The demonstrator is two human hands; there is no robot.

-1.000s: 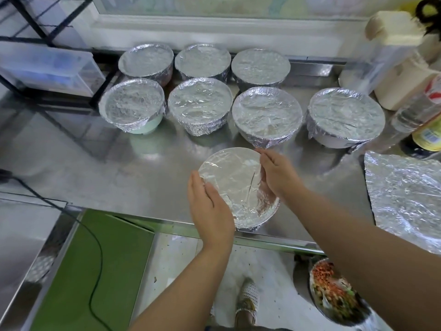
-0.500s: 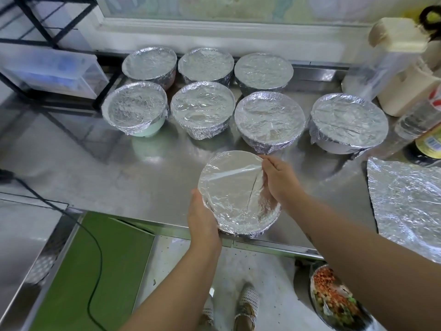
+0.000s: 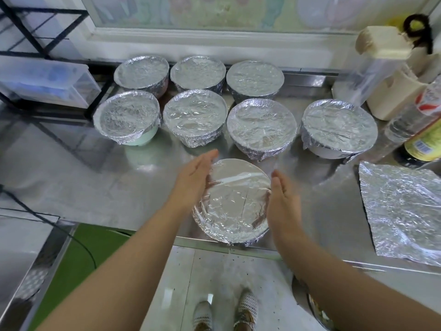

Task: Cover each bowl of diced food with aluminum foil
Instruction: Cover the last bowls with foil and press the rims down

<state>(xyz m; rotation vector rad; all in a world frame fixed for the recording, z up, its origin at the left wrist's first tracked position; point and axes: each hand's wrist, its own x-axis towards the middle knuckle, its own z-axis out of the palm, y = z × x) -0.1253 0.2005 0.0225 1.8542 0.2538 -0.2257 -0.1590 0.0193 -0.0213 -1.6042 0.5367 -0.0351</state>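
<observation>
At counter (image 3: 133,192) front edge, left hand (image 3: 194,180) and right hand (image 3: 282,201) flank foiled bowl (image 3: 232,206), palms flat, fingers straight, gripping nothing, likely to press foil (image 3: 250,238) snug round rim.

No word, brand or number can be read anywhere in the view. The dark bottle (image 3: 423,145) at the right edge of the worktop (image 3: 119,187) carries a yellow label with a small barcode-like block of stripes, but its print is too blurred to make out. The clear plastic bottle (image 3: 410,120) just beside it bears a red-and-white label whose marks cannot be told as letters. The pale printed sheet (image 3: 214,10) on the wall behind is likewise illegible.
</observation>
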